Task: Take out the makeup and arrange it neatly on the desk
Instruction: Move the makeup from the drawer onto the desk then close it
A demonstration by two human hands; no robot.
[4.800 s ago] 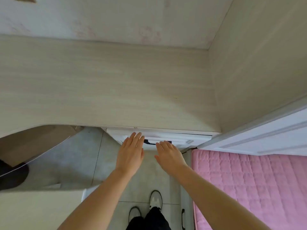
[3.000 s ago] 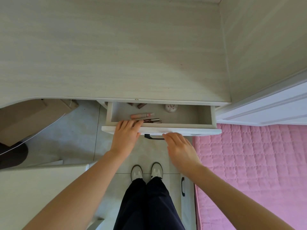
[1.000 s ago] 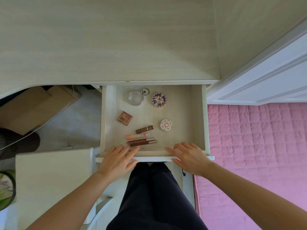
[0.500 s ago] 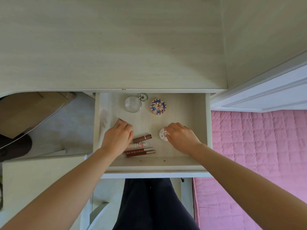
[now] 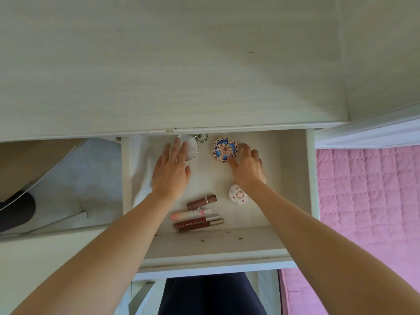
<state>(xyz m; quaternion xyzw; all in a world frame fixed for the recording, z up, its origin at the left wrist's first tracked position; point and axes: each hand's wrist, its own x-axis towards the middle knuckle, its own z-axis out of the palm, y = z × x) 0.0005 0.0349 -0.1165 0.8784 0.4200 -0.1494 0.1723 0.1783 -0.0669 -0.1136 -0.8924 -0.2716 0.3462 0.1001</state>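
Nearest, inside the open pale wooden drawer (image 5: 293, 178): two dark red lip-gloss tubes (image 5: 198, 223) side by side, a pink tube (image 5: 191, 213) just behind them, a brown lipstick (image 5: 201, 202) farther in, and a small white floral round case (image 5: 237, 197) to the right. Left hand (image 5: 171, 173), fingers straight and spread, reaches over a round silver-rimmed compact (image 5: 189, 147) with a ring. Right hand (image 5: 247, 167) curls thumb and fingers around the blue-and-pink patterned round compact (image 5: 225, 150) at the drawer's back. Beyond, the pale wood tabotop-grain tabletop (image 5: 181, 76). Pink quilted bed (image 5: 368, 201) at right.
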